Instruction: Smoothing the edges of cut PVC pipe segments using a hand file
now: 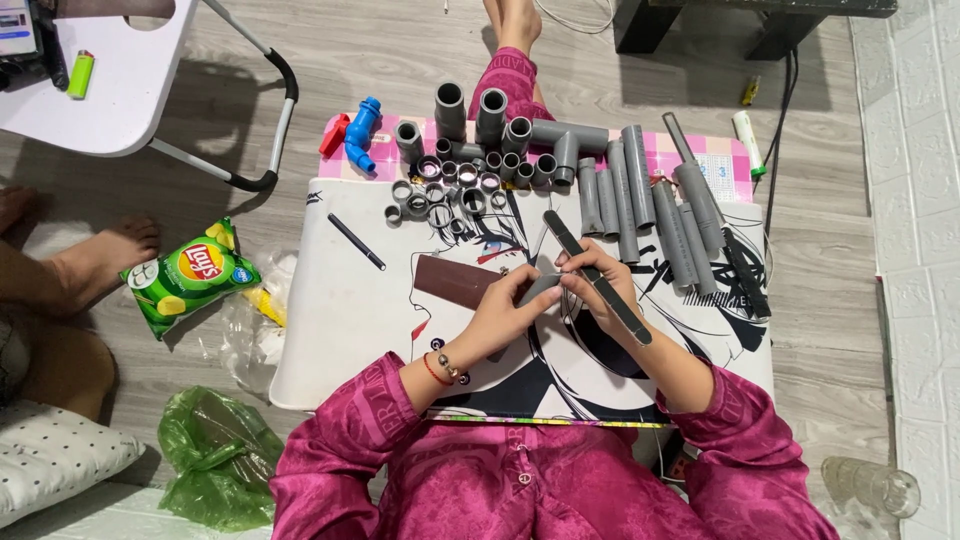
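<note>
My left hand pinches a short grey pipe piece over a white printed board on my lap. My right hand grips a long dark file, which lies slanted across the pipe piece. A brown rectangular sheet rests on the board just left of my left hand. Both sleeves are magenta.
Grey pipe lengths, elbows, tees and rings crowd the board's far edge, beside a blue valve with a red handle. A black pen lies left. On the floor are a green snack bag, a plastic bag, another person's foot and a white table.
</note>
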